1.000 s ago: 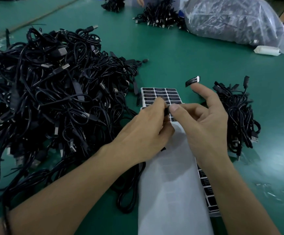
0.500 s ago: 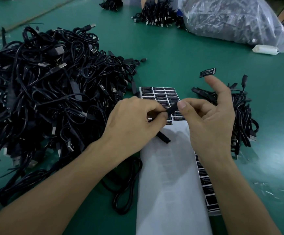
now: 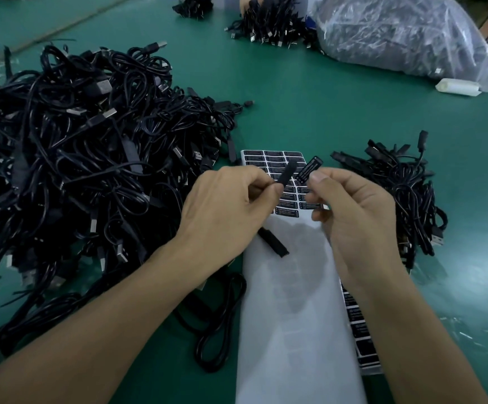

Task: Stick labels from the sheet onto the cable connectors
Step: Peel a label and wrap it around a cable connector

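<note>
Left hand (image 3: 228,211): fingers curled, thumb and forefinger pinching a black connector (image 3: 286,177), which points up and to the right. Right hand (image 3: 359,217): fingers curled, the tips holding one black label (image 3: 309,168) by its lower end. The label stands tilted, just beside the connector tip and not touching it.

Both hands are above the label sheet (image 3: 295,316), which lies on the green table (image 3: 324,112). Rows of black labels remain at the sheet's far end; the near part is bare white backing. A second black connector body (image 3: 273,242) juts out from under the left hand over the backing. A cable loop (image 3: 216,316) lies on the table left of the sheet, beneath the left forearm. A second sheet (image 3: 362,330) with black labels shows at the right edge, under the first.

Left of the hands: large pile of black cables (image 3: 76,158), tangled, with USB plugs showing throughout. Right of the hands: smaller pile (image 3: 406,199), well apart from the large one, with the sheet between them.

Far side: a clear plastic bag (image 3: 403,36) with dark contents that cannot be made out, a small white object (image 3: 458,87) just beside it, and another cable bundle (image 3: 269,21) at the top edge.
</note>
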